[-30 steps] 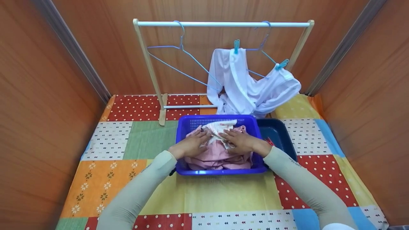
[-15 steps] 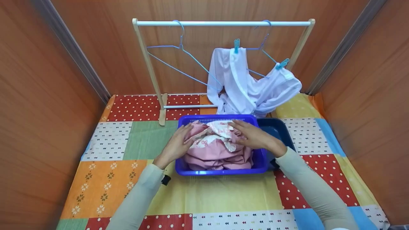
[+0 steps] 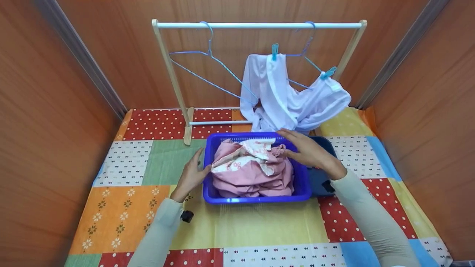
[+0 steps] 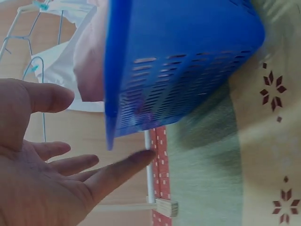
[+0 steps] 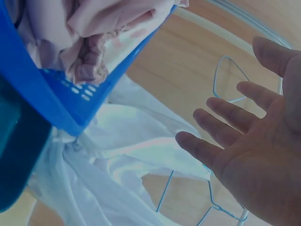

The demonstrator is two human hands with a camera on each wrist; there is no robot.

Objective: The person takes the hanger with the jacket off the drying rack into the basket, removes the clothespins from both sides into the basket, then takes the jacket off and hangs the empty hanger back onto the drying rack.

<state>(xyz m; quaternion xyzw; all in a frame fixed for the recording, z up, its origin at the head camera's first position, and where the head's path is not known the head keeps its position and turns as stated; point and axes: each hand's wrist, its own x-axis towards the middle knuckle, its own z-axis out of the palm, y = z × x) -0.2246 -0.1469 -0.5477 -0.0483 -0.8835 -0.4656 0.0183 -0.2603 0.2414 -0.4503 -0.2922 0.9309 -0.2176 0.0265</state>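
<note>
A blue-purple plastic basket [image 3: 256,200] with slotted walls holds crumpled pink cloth [image 3: 245,181], some of it white with a pink floral print. At its left side is my left hand [image 3: 191,177], fingers spread and thumb apart; the left wrist view shows a gap between this hand [image 4: 61,165] and the basket wall [image 4: 183,70]. Over the basket's right rim hovers my right hand [image 3: 306,148], fingers extended. Nothing is held in that hand [image 5: 254,127] in the right wrist view, where the basket and pink cloth lie off to one side.
Behind the basket stands a clothes rack [image 3: 259,25] with a bare wire hanger [image 3: 210,55]. White clothing [image 3: 282,92] hangs from another hanger by teal clothespins [image 3: 275,52]. A dark tray [image 3: 323,181] sits partly behind the basket's right side. Wooden panels [image 3: 419,129] enclose the patchwork cloth.
Both hands have lifted off the pink cloth and drawn apart, the left to the basket's left side, the right over its right rim. The basket and its cloth stay in place.
</note>
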